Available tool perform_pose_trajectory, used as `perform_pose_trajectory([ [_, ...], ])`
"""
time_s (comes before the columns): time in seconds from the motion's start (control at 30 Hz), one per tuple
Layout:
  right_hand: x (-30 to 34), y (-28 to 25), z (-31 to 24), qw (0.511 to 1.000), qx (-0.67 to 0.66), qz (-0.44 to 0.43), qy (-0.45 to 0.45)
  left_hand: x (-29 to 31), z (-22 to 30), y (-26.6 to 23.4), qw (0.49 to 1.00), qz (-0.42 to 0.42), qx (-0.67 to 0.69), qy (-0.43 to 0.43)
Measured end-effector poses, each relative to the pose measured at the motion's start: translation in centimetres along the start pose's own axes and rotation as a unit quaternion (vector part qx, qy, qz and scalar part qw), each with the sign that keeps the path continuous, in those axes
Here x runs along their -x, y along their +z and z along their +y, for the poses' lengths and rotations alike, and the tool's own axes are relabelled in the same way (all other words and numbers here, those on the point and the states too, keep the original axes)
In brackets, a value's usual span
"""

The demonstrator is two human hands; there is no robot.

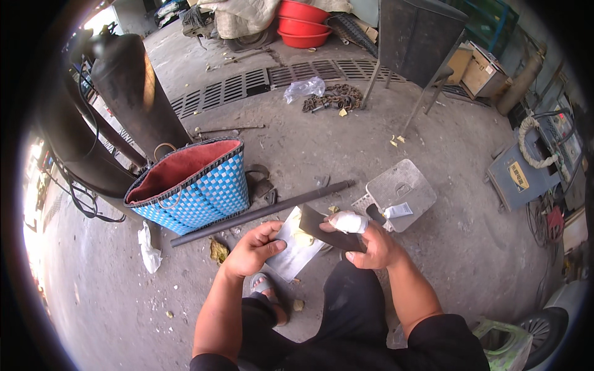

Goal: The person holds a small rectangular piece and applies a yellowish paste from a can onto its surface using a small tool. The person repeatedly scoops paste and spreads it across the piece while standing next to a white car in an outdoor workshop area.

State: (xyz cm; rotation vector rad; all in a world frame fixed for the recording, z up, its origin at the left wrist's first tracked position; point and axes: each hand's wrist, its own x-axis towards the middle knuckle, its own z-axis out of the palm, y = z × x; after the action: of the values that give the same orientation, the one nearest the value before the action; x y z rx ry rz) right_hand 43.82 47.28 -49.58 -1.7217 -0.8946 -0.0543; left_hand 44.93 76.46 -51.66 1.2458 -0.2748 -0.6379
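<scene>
In front of my lap, my left hand (252,249) pinches the edge of a white sheet (293,258), fingers closed and thumb on top. A pale yellow patch (303,237) shows on the sheet. My right hand (374,246), with a white bandage (348,222) on one finger, grips a dark, flat, bendable sheet (328,234). The dark sheet overlaps the white one's right side; whether they are joined, I cannot tell. Just beyond my right hand, a low grey plastic stool (409,183) carries a white tube (398,211) and a small black item (375,214).
A blue-and-white woven bag (207,191) stands at left beside a long dark bar (266,211). Tall gas cylinders (133,93) are behind it. Farther off are a rusty chain (334,99), a dark chair (417,40) and red basins (304,26). A grey machine (526,176) sits right.
</scene>
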Motion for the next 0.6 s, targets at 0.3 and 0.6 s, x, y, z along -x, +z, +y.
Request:
perform_pose_trajectory([
  [0.3, 0.3, -0.8, 1.9, 0.994, 0.044, -0.008, 0.098, 0.4, 0.9, 0.4, 0.999, 0.022, -0.032, 0.032],
  [0.6, 2.1, 1.3, 6.2, 0.972, -0.190, 0.137, 0.027, 0.4, 2.0, 0.9, 0.971, 0.065, 0.068, 0.218],
])
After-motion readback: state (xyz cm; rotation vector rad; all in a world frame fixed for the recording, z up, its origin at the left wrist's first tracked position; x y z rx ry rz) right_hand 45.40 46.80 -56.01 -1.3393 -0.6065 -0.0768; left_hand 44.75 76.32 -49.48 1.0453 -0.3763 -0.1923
